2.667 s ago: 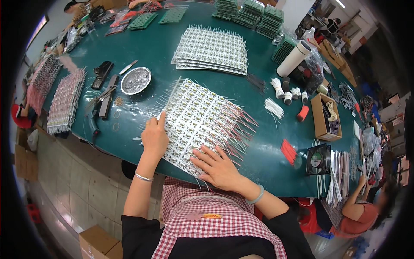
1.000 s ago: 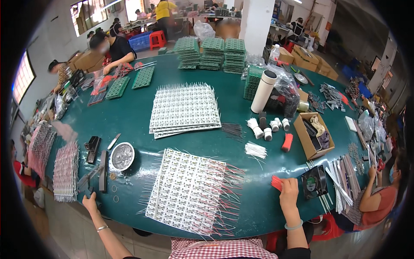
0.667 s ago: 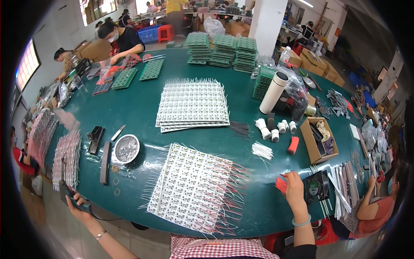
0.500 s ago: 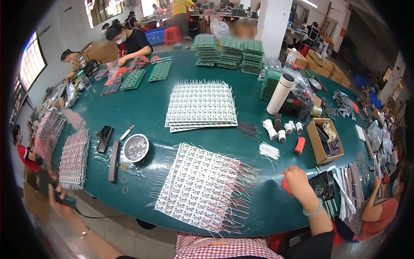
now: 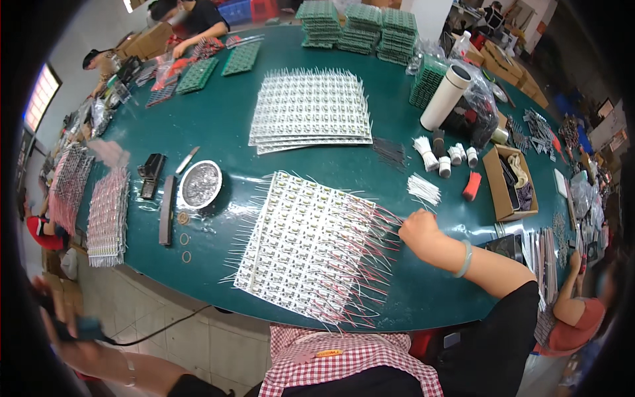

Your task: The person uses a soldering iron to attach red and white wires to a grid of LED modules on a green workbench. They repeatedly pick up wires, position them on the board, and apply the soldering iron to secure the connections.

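Nearest, the checked apron is cut off by the lower edge. At the near left, off the table, the left hand is badly blurred and runs into the dark lens rim; it grips one corded tool whose shape is hard to make out, a black cable trailing right. How each finger lies on it is unclear.

One wired panel lies at an angle on the green table, directly beyond the apron. The right hand is at its far right corner, by the ends of the red and white wires, fingers curled inward; the fingertips are hidden, so whether they pinch a wire cannot be told. The right forearm partly covers one black square object.

Left of the panel are three tan rings, one grey bar, one bowl of silvery bits and one knife; farther left, two pink-wired panels. Beyond the right hand are one pile of loose white wires and one red bundle.

Farther off stands one pale bottle, left of it a white panel stack, its lower sheets mostly covered. Three green stacks stand at the far side.
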The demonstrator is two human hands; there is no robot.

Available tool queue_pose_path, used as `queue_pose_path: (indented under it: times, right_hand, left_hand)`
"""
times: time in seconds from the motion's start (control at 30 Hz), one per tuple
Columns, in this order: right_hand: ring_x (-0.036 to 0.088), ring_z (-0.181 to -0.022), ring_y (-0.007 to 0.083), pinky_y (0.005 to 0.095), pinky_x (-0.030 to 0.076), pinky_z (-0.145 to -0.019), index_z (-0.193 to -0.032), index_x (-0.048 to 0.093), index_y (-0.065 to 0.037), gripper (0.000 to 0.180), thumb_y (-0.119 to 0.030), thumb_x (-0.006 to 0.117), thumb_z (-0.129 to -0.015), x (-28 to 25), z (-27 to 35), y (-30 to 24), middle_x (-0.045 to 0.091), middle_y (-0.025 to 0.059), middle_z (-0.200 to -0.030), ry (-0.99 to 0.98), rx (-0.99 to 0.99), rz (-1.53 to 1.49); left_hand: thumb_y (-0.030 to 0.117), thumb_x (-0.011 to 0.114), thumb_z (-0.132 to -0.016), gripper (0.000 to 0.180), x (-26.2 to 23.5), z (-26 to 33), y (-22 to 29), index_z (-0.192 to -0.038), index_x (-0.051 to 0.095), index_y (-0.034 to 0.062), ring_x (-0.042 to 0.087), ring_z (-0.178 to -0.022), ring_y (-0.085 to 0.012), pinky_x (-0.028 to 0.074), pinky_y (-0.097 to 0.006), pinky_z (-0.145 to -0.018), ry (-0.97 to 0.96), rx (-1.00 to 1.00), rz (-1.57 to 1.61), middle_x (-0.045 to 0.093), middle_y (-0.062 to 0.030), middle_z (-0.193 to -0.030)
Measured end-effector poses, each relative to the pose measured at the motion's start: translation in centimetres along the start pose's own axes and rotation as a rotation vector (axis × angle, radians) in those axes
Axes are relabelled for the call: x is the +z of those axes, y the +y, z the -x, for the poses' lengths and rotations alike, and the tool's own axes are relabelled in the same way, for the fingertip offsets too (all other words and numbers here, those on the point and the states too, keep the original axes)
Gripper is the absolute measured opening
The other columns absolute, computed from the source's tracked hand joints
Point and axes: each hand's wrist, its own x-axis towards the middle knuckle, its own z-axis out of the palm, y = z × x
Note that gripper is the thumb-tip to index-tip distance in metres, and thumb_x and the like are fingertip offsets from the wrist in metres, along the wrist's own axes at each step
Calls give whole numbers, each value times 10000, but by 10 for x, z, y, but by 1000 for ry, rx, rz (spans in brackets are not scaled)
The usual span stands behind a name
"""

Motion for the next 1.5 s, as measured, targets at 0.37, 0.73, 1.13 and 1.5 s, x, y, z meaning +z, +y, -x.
queue_pose_path:
  times: [0.37,0.73,1.13,1.5]
  right_hand:
    - [596,-894,290,371,517,-728,-961,666,-31,279,55,610,-701,-41,-48,-11,594,94,-918,1082,-37,-817]
    - [584,-845,252,336,520,-667,-1034,674,14,353,46,645,-684,-37,-106,-41,608,80,-923,1153,-42,-893]
    - [580,-843,270,335,517,-669,-1052,644,66,368,38,660,-685,-40,-108,-43,598,130,-960,1121,-78,-821]
    - [575,-867,278,337,516,-686,-1046,642,93,359,39,653,-691,-46,-104,-44,586,144,-970,1087,-66,-802]
  left_hand:
    - [78,626,-866,384,165,70,-250,-1199,554,-100,577,-617,-191,436,-246,-454,92,-909,293,638,-209,-1091]
    - [46,707,-860,431,180,91,-291,-1259,572,-48,665,-678,-176,551,-272,-510,113,-884,-202,682,-173,-1063]
    - [48,779,-775,225,181,99,-314,-959,694,-50,575,-609,-104,440,-251,-547,-301,-555,-766,652,-81,-754]
    - [28,767,-775,142,184,101,-316,-886,696,-26,581,-581,-98,429,-250,-521,-341,-578,-771,644,-66,-732]
